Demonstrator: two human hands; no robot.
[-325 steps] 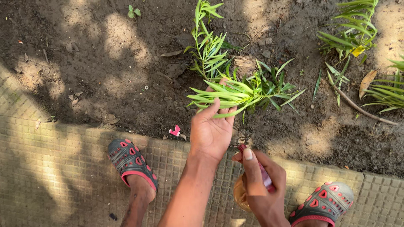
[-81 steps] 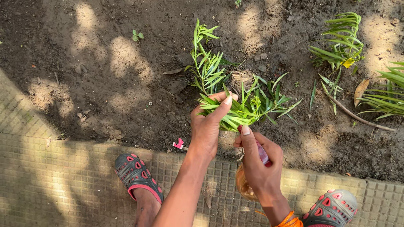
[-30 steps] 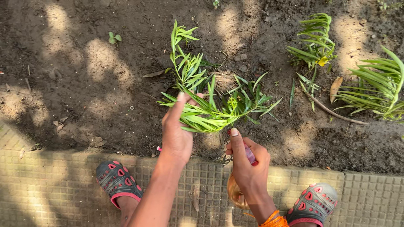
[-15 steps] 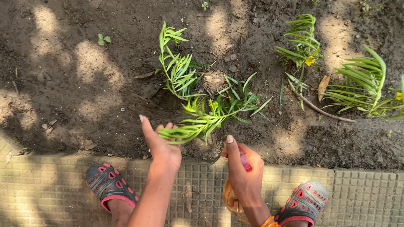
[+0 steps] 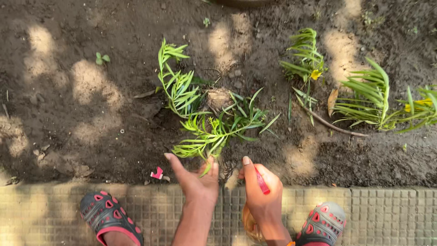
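While right hand hides bottle, left hand open under leaves

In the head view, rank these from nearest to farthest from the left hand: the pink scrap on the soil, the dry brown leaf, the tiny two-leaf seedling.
From the left hand:
1. Pink scrap, just to its left by the paving edge.
2. Two-leaf seedling, far upper left on bare soil.
3. Dry brown leaf, upper right among the grassy plants.

The left hand has let go of the green narrow-leaved plant sprig and dropped back toward the paving's edge, fingers spread.
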